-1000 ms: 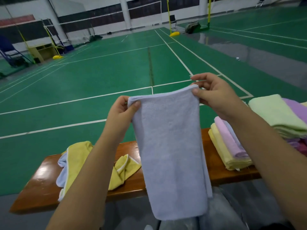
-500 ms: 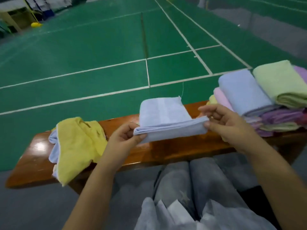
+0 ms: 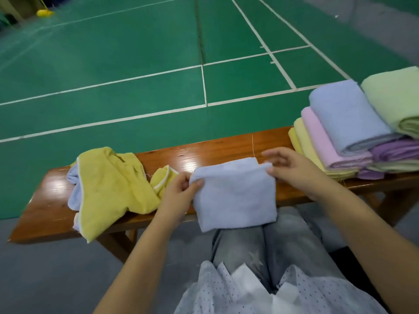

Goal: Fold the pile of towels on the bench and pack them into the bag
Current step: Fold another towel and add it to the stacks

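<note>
I hold a folded pale blue towel [image 3: 235,193] in front of the wooden bench [image 3: 45,214]. Its lower half hangs over the bench's near edge, above my knees. My left hand [image 3: 179,193] pinches its upper left corner. My right hand [image 3: 292,168] pinches its upper right corner between thumb and fingers. A crumpled yellow towel [image 3: 108,186] with a white hem lies on the left part of the bench, over a light blue towel [image 3: 73,189]. A stack of folded towels [image 3: 344,125] in blue, pink, yellow, green and purple sits at the bench's right end. No bag is in view.
The bench stands on a grey strip beside a green court floor [image 3: 113,75] with white lines. My knees in grey jeans [image 3: 272,241] are just below the bench's near edge. A bare glossy patch of bench lies between the yellow towel and the stack.
The blue towel, held up long a second ago, has been folded shorter and brought down to the bench. My view has tilted down and both hands have dropped with the towel.
</note>
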### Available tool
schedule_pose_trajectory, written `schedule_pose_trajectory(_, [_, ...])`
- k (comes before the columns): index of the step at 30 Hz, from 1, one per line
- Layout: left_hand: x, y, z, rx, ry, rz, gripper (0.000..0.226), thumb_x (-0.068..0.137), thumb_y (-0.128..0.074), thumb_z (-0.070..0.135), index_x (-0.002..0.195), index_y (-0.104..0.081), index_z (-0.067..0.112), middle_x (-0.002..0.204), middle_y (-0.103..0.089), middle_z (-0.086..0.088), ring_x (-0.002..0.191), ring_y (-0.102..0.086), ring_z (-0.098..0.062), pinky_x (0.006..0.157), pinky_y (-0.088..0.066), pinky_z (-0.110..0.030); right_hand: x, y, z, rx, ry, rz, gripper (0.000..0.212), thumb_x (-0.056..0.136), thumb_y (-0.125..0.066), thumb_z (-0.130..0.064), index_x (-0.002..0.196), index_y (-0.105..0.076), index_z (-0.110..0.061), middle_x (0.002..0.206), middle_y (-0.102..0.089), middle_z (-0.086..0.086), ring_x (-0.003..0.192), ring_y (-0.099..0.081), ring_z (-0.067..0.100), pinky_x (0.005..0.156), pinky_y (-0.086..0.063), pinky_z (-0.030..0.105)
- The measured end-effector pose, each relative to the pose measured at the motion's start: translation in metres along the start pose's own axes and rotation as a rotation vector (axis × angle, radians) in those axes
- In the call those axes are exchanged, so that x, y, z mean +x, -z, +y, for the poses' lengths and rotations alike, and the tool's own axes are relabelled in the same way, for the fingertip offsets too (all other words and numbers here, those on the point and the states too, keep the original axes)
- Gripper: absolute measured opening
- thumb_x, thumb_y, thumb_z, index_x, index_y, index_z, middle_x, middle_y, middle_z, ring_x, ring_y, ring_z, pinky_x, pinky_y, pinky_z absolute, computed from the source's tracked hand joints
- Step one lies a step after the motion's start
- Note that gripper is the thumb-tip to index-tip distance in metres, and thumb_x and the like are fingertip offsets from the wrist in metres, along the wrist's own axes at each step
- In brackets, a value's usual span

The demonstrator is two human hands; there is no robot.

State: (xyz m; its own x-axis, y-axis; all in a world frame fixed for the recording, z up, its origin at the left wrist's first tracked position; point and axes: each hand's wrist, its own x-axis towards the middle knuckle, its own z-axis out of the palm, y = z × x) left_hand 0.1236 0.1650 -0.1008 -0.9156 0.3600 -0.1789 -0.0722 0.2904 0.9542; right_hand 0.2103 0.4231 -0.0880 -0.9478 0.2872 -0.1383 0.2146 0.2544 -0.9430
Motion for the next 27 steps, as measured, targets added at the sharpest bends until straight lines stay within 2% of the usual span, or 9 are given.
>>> schedule_pose_trajectory(5, [0.064, -0.015, 0.004, 0.201, -0.003, 0.153, 0.009, 0.095, -0.059, 0.022, 0.100, -0.056, 0.014, 0.107, -0.064, -0.007, 0.093, -0.058, -0.019, 0.074, -0.046, -0.030, 0.060, -0.019, 0.006, -0.193, -0.012, 0.212, 0.034, 0.093, -0.058, -0.015, 0.127, -0.051, -0.015, 0.127, -0.055, 0.004, 0.118, -0.053, 0.022, 0.092, -0.043, 0.027])
schedule_pose_trajectory(8, [0.067, -0.017, -0.010, 0.535, -0.097, 0.216, 0.041, 0.096, -0.057, 0.025, 0.133, -0.046, 0.011, 0.138, -0.049, -0.007, 0.124, -0.047, -0.022, 0.100, -0.037, -0.028, 0.047, -0.030, 0.013, -0.455, 0.086, 0.241, 0.040, 0.093, -0.059, -0.020, 0.132, -0.050, -0.014, 0.138, -0.047, 0.005, 0.125, -0.046, 0.021, 0.097, -0.035, 0.024])
schedule_pose_trajectory(10, [0.047, -0.017, -0.024, 0.704, -0.403, 0.107, 0.052, 0.092, -0.061, 0.035, 0.135, -0.047, 0.008, 0.142, -0.046, -0.009, 0.130, -0.043, -0.024, 0.104, -0.029, -0.025, 0.026, -0.038, 0.022, -0.538, 0.272, 0.128, 0.036, 0.092, -0.060, -0.024, 0.127, -0.056, -0.017, 0.139, -0.048, 0.002, 0.128, -0.044, 0.019, 0.105, -0.033, 0.026])
schedule_pose_trajectory(13, [0.020, -0.015, -0.066, 0.978, -0.760, -0.172, 0.072, 0.079, -0.060, 0.061, 0.135, -0.048, 0.016, 0.146, -0.046, -0.007, 0.135, -0.039, -0.022, 0.108, -0.033, -0.039, 0.002, -0.045, 0.047, -0.758, 0.358, -0.188, 0.046, 0.090, -0.060, -0.040, 0.133, -0.053, -0.026, 0.148, -0.040, -0.008, 0.136, -0.034, 0.010, 0.109, -0.020, 0.021])
schedule_pose_trajectory(15, [0.013, -0.008, -0.094, 1.182, -0.769, -0.296, 0.093, 0.068, -0.071, 0.060, 0.145, -0.034, 0.024, 0.153, -0.036, -0.002, 0.142, -0.029, -0.019, 0.109, -0.032, -0.051, 0.001, -0.042, 0.070, -0.934, 0.349, -0.313, 0.062, 0.086, -0.062, -0.050, 0.141, -0.042, -0.031, 0.153, -0.029, -0.012, 0.141, -0.023, 0.005, 0.112, -0.007, 0.021])
schedule_pose_trajectory(17, [0.013, 0.001, -0.110, 1.294, -0.689, -0.340, 0.115, 0.059, -0.084, 0.046, 0.152, -0.019, 0.029, 0.157, -0.027, 0.003, 0.144, -0.023, -0.018, 0.110, -0.026, -0.052, 0.001, -0.039, 0.084, -1.091, 0.393, -0.362, 0.083, 0.073, -0.073, -0.054, 0.144, -0.038, -0.030, 0.153, -0.028, -0.010, 0.142, -0.022, 0.005, 0.115, -0.001, 0.031])
schedule_pose_trajectory(20, [0.020, 0.008, -0.118, 1.263, -0.677, -0.316, 0.111, 0.068, -0.076, 0.013, 0.154, -0.008, 0.034, 0.160, -0.014, 0.008, 0.146, -0.014, -0.013, 0.117, -0.017, -0.046, 0.001, -0.038, 0.095, -1.246, 0.474, -0.368, 0.106, 0.042, -0.090, -0.050, 0.136, -0.047, -0.023, 0.141, -0.051, 0.000, 0.129, -0.049, 0.018, 0.108, -0.025, 0.046])
schedule_pose_trajectory(24, [0.021, 0.010, -0.113, 1.159, -0.624, -0.354, 0.092, 0.077, -0.049, 0.008, 0.151, -0.006, 0.043, 0.159, -0.014, 0.013, 0.146, -0.012, -0.009, 0.116, -0.016, -0.042, -0.003, -0.040, 0.102, -1.181, 0.547, -0.262, 0.101, 0.043, -0.092, -0.021, 0.135, -0.048, -0.023, 0.139, -0.053, 0.000, 0.127, -0.052, 0.018, 0.110, -0.016, 0.043])
schedule_pose_trajectory(27, [0.020, 0.010, -0.106, 1.038, -0.591, -0.367, 0.077, 0.084, -0.046, 0.012, 0.149, -0.016, 0.042, 0.155, -0.014, 0.018, 0.145, -0.012, -0.007, 0.116, -0.008, -0.037, -0.009, -0.038, 0.105, -1.089, 0.557, -0.171, 0.077, 0.051, -0.087, -0.013, 0.124, -0.060, -0.021, 0.132, -0.059, -0.001, 0.123, -0.055, 0.018, 0.114, -0.017, 0.047])
